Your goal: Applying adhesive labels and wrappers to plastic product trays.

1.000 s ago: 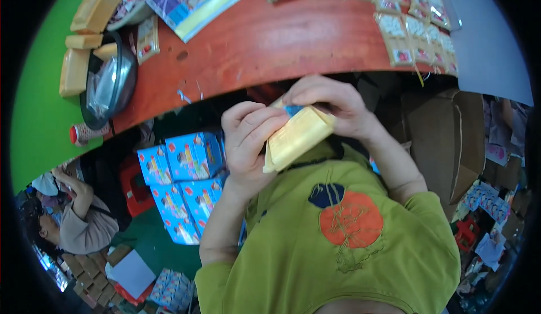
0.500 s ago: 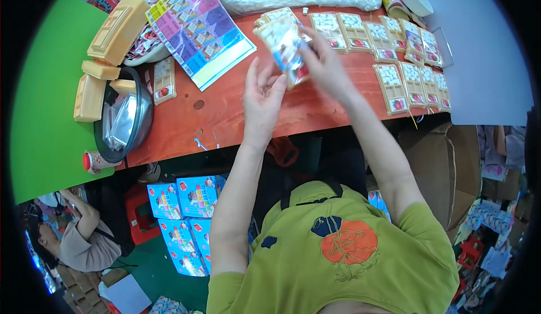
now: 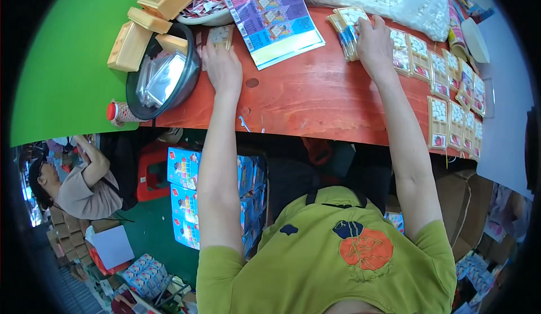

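The left hand (image 3: pixel 223 70) hid part of a small tray (image 3: pixel 221 34); the view's top edge cropped a printed sheet (image 3: pixel 275 16).

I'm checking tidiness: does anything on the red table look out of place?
A small blue-and-white scrap lies loose near the red table's near edge, looking like litter, apart from the filled trays.

From my remote seat I have trays (image 3: pixel 438 123) in rows on the table (image 3: pixel 315 100) at upper right — sheets (image 3: pixel 276 21) left of them, the basin (image 3: pixel 192 69) farther left — and boxes (image 3: pixel 183 208) stacked below the table's edge, left of centre.
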A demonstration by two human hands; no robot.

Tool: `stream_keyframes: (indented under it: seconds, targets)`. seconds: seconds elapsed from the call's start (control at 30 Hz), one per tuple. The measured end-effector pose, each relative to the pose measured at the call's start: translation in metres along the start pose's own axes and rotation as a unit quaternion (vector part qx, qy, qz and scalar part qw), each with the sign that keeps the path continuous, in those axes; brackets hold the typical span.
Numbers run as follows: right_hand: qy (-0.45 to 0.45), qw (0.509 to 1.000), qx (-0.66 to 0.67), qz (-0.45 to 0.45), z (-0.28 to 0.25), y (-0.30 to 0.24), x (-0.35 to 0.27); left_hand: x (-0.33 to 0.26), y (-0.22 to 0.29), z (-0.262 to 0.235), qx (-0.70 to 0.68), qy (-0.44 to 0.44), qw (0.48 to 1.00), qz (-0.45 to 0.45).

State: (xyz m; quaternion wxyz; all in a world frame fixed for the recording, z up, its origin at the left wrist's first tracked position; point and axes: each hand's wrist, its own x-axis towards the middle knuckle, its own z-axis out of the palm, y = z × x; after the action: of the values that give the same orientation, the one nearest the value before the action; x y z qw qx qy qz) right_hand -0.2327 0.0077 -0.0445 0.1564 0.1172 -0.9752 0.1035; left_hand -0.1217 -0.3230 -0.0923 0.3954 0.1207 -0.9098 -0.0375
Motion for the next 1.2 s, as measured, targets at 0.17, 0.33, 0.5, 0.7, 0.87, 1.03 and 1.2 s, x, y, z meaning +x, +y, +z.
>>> stream_keyframes:
  seconds: [0.17, 0.33, 0.5, 0.7, 0.87, 1.03, 1.2]
  targets:
    - [0.062, 0.995, 0.038, -0.066, 0.005, 0.003, -0.003, 0.004, -0.004, 0.012, 0.112, -0.118, 0.986, -0.039]
    - [0.058, 0.992, 0.027, -0.108, 0.003, 0.010, -0.003, -0.026, 0.023, -0.029, 0.097, -0.152, 0.982, -0.055]
    - [0.104, 0.986, 0.029, -0.128, 0.004, 0.010, -0.004, -0.075, 0.063, -0.090, 0.092, -0.164, 0.981, -0.043]
    - [0.210, 0.948, 0.099, -0.215, -0.008, -0.001, -0.032, -0.134, 0.141, -0.136, 0.076, -0.176, 0.981, -0.012]
    - [0.103, 0.931, 0.195, -0.292, -0.016, -0.011, -0.092, -0.136, 0.196, -0.134, 0.029, -0.189, 0.981, 0.037]
    - [0.008, 0.944, 0.195, -0.265, -0.016, 0.005, -0.115, -0.119, 0.234, -0.111, -0.015, -0.209, 0.976, 0.051]
    - [0.004, 0.944, 0.194, -0.266, -0.008, 0.018, -0.119, -0.113, 0.225, -0.123, -0.111, -0.189, 0.975, 0.039]
